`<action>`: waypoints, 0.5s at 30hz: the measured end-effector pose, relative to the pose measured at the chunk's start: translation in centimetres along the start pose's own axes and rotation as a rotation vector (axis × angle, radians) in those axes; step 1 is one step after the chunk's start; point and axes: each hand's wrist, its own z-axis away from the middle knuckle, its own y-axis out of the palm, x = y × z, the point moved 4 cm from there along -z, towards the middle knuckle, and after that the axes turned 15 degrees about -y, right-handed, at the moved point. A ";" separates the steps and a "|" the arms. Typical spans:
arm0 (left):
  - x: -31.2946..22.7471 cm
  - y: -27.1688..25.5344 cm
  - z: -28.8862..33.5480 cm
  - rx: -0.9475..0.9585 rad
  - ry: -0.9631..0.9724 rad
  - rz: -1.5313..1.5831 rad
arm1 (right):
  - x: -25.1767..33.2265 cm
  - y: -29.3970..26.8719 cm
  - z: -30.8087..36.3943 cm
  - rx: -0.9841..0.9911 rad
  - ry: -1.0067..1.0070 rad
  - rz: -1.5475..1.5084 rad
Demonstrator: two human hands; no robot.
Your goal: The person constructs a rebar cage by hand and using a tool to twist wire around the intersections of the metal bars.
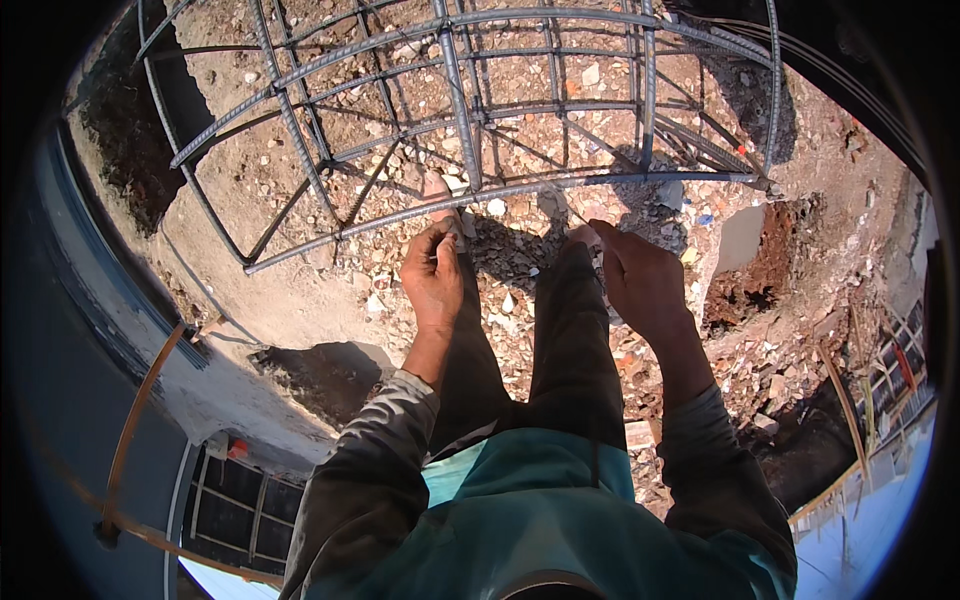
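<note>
A cage of ribbed steel rebar (459, 100), long bars crossed by several cross bars, lies in front of me. Its nearest bar (560, 184) curves across just beyond my hands. My left hand (432, 275) is closed in a pinch just on the near side of that bar; whatever its fingertips hold is hidden. Further right, my right hand (645, 280) is also closed, fingers pointing toward the cage. A thin dark line shows by its fingertips, too small to name. Between and below the hands are my legs in dark trousers (570, 340).
Broken rubble and stone chips (510, 300) cover the ground under the cage. A pit (325, 380) opens at the left, and a broken hollow (750, 265) at the right. A grey wall (90, 300) runs down the left side, with a wooden pole (140, 425) near it.
</note>
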 end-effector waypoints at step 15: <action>0.3 3.6 -4.8 -0.113 0.309 -0.241 | -2.3 8.1 -13.0 0.455 -0.452 0.147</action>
